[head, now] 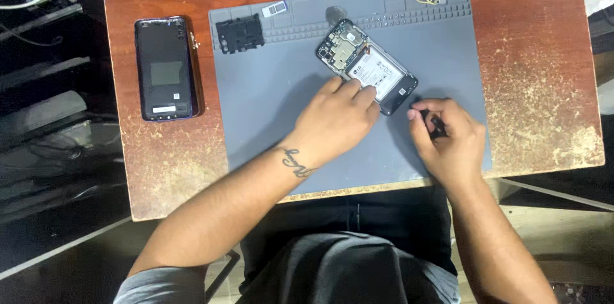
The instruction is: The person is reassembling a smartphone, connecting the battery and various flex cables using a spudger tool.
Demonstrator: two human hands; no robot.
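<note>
I see the opened phone [367, 66] w/ its white battery exposed, lying tilted on the grey mat [268, 106], center-top of frame. Left hand [336, 118] presses fingertips on its lower edge, holding nothing. Right hand [448, 138], center-right, is curled round a small dark tool [437, 126]. Back cover [165, 69] sits at left on the wooden table [160, 163], black inner plate [240, 33] on mat's upper left.
</note>
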